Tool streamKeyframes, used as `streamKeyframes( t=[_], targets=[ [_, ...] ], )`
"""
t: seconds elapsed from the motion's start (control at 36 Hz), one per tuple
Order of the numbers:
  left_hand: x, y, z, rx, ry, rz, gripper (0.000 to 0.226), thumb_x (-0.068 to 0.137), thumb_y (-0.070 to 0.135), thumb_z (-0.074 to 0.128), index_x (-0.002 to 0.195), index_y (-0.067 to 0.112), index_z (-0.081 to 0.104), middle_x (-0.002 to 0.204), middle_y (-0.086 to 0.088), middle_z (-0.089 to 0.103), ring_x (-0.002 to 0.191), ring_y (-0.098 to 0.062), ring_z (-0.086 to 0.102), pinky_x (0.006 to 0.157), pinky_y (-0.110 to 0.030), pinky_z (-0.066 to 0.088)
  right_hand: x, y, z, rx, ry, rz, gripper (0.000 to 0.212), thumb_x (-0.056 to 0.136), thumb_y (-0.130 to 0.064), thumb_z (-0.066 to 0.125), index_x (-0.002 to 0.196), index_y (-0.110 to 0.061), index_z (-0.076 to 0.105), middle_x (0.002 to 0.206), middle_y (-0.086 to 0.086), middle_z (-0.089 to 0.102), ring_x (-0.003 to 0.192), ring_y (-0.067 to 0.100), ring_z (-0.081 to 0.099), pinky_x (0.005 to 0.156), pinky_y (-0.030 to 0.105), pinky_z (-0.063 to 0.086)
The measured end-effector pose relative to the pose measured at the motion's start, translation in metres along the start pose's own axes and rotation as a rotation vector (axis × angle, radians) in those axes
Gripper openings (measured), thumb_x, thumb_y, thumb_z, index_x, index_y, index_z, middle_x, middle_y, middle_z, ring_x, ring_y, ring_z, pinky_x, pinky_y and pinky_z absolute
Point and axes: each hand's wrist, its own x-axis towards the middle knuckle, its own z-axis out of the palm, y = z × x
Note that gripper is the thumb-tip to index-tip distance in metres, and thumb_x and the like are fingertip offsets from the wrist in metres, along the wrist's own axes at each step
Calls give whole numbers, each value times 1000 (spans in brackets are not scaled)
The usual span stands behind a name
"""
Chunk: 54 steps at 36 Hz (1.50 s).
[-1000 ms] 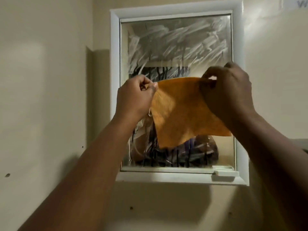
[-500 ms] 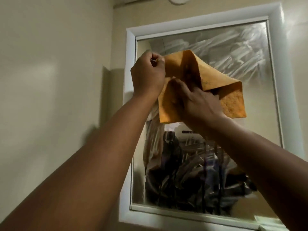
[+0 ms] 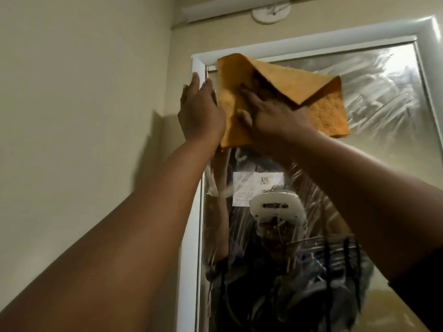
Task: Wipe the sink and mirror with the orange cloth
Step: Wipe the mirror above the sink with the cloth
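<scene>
The orange cloth (image 3: pixel 321 116), folded over on itself, lies against the upper left part of the smeared mirror (image 3: pixel 383 92). My right hand (image 3: pixel 271 113) presses flat on the cloth, its fingers tucked under the folded flap. My left hand (image 3: pixel 201 111) is beside the cloth's left edge with its fingers straight, reaching up to the top left corner of the white mirror frame (image 3: pixel 311 43). It holds nothing. The sink is out of view.
A beige wall (image 3: pixel 84 116) runs along the left of the mirror. Above the frame sit a round white fitting (image 3: pixel 271 12) and a white strip (image 3: pixel 215 13). The glass reflects a person with a white headset (image 3: pixel 275 207).
Both hands and the cloth rose toward the mirror's top left corner. My left hand let go of the cloth's corner and opened. The view tilted further upward.
</scene>
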Motion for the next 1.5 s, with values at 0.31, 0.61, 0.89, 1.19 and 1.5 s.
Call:
streamKeyframes(
  t=[0.31,0.61,0.89,1.19,1.5],
  targets=[
    [1,-2,-1,12,-5,-99,53,96,9,33,147,18,20,156,2,16,140,-15,26,108,-25,23,-36,57,-18,238,40,284,57,99,-49,22,148,-36,-3,153,17,23,130,43,35,109,47,25],
    [1,-1,-8,-84,-35,-186,52,97,10,36,146,22,25,155,3,22,139,-15,28,106,-26,27,0,-4,3,163,-71,23,63,95,-55,20,149,-30,-1,157,9,9,137,34,29,108,54,28],
    [-2,-7,-9,-52,-6,-83,47,97,9,36,142,23,33,155,5,21,138,-15,30,107,-27,28,32,-27,-19,-131,112,-92,58,95,-49,32,146,-23,22,150,10,16,135,33,16,98,48,34],
    [-2,-12,-13,-13,-33,1,50,95,7,38,143,22,34,156,6,18,137,-15,33,104,-27,32,6,-33,4,48,-93,-107,58,100,-40,25,150,-27,-2,158,8,-6,145,25,-4,118,41,2],
    [-6,-13,-9,-4,-33,15,51,96,10,35,145,22,27,156,6,14,139,-12,28,104,-26,31,15,-33,7,-18,-43,-117,59,99,-48,19,150,-27,-2,158,8,-4,145,23,-5,117,40,0]
  ],
)
